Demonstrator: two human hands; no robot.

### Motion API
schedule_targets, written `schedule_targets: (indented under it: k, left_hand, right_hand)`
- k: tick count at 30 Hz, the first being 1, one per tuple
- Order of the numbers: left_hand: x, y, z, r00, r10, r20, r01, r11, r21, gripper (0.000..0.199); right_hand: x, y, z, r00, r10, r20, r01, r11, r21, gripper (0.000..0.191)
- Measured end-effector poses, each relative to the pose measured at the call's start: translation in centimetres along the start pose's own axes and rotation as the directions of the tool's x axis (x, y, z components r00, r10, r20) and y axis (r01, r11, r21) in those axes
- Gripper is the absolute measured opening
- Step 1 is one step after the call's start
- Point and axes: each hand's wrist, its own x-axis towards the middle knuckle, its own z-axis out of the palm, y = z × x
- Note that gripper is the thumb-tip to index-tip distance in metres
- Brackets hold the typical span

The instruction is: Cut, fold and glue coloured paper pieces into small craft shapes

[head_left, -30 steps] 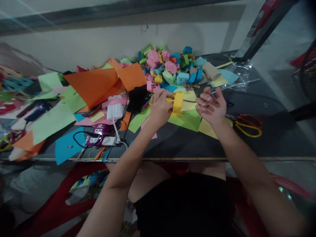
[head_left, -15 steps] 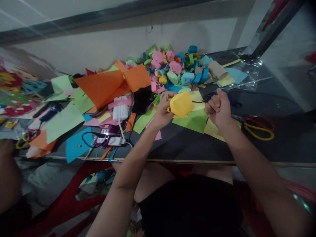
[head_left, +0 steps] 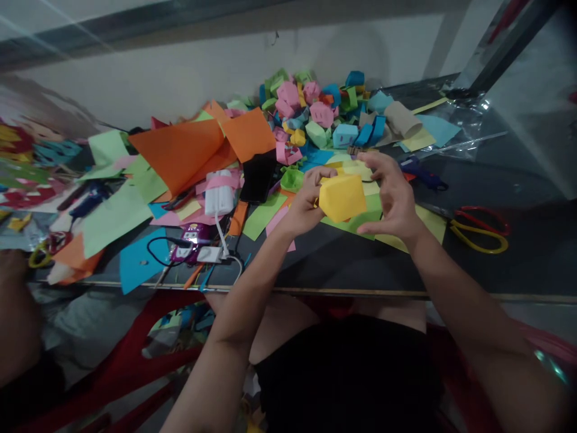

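Note:
A folded yellow paper shape (head_left: 345,197), boxy with angled faces, is held up over the table by my left hand (head_left: 307,205), whose fingers grip its left side. My right hand (head_left: 391,195) is just right of it, thumb and fingers spread in a wide curve with nothing between them. Beneath the hands lie a green paper sheet (head_left: 356,225) and a pale yellow sheet (head_left: 430,225). Past my right hand rests a dark blue glue gun (head_left: 422,172). Scissors with red and yellow handles (head_left: 480,231) lie farther right.
Folded pink paper pieces (head_left: 288,96) and others in several colours are heaped at the back. A paper roll (head_left: 402,119) stands beside them. Left are large orange sheets (head_left: 180,150), a black phone (head_left: 258,179), a white charger (head_left: 219,195) and a purple power strip (head_left: 196,237). Another person's arm (head_left: 15,313) shows far left.
My right hand has gone from a closed fist to spread fingers and moved closer to the yellow paper shape. My left hand has shifted slightly right, turning the shape.

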Motion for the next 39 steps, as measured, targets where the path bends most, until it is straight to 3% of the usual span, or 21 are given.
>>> schedule_targets:
  k: [3,7,12,21,26,29,33,37,39]
  left_hand:
    - [0.3,0.6,0.7,0.996,-0.073,0.058,0.080,0.987,-0.138,0.036]
    - [0.0,1.0,1.9,0.984,-0.173,0.028,0.174,0.938,-0.299,0.044]
    - [-1.0,0.8,2.3,0.956,-0.288,0.054,0.285,0.876,-0.389,0.049]
    - [-0.9,0.1,2.0,0.959,-0.282,0.021,0.278,0.927,-0.250,0.044]
    - [-1.6,-0.4,-0.3,0.940,-0.335,-0.061,0.337,0.940,0.045,0.043]
    - [-2.7,-0.3,-1.8,0.908,-0.403,-0.116,0.413,0.907,0.080,0.043]
    - [-3.9,0.1,-2.3,0.892,-0.452,0.014,0.450,0.890,0.073,0.057]
    - [-4.0,-0.9,-0.5,0.863,-0.486,0.140,0.478,0.874,0.089,0.097]
    - [-3.6,-1.9,0.7,0.827,-0.541,0.155,0.545,0.838,0.017,0.094]
  right_hand:
    - [0.1,-0.6,0.1,0.993,-0.116,0.008,0.116,0.992,-0.058,0.088]
    - [0.1,-0.7,0.5,0.979,-0.200,-0.045,0.198,0.979,-0.043,0.066]
    - [-0.1,-0.7,0.5,0.993,-0.115,-0.029,0.115,0.993,-0.009,0.067]
    - [-0.2,0.4,0.8,0.999,0.047,-0.026,-0.047,0.999,0.013,0.075]
    - [-0.6,2.2,1.8,0.974,0.226,0.033,-0.228,0.967,0.115,0.076]
    - [-0.9,3.1,2.5,0.953,0.300,0.034,-0.301,0.949,0.095,0.073]
    - [-1.3,3.4,3.0,0.948,0.317,-0.013,-0.317,0.948,0.034,0.071]
    - [-1.5,3.7,3.1,0.960,0.278,-0.024,-0.278,0.960,-0.018,0.073]
    - [-1.5,4.0,3.2,0.962,0.270,-0.031,-0.271,0.962,-0.021,0.073]
